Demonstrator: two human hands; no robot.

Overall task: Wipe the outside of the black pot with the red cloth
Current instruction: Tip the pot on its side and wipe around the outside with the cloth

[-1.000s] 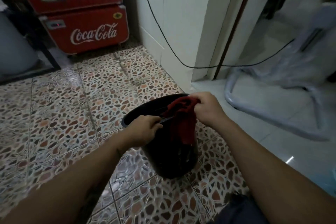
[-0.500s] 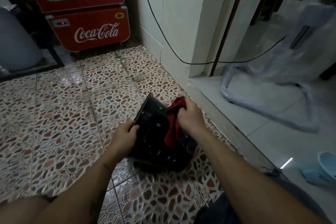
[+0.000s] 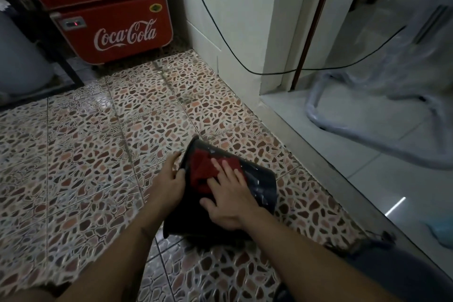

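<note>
The black pot (image 3: 261,184) lies tipped on its side on the patterned floor tiles, its wet outer wall facing up. The red cloth (image 3: 203,171) is spread on that wall near the rim. My right hand (image 3: 228,196) lies flat on the cloth with fingers apart, pressing it against the pot. My left hand (image 3: 170,181) grips the pot's rim on the left side, its fingers curled over the edge. The pot's opening faces away from me, so the inside is hidden.
A red Coca-Cola fridge (image 3: 115,29) stands at the back left. A white wall corner (image 3: 235,32) with a hanging black cable (image 3: 220,39) rises behind the pot. To the right, a raised step (image 3: 331,169) leads to white floor holding a plastic-wrapped frame (image 3: 382,110).
The pot went from upright to lying on its side. My right hand, which bunched the cloth at the rim, now presses it flat on the outer wall. The left hand stays on the rim.
</note>
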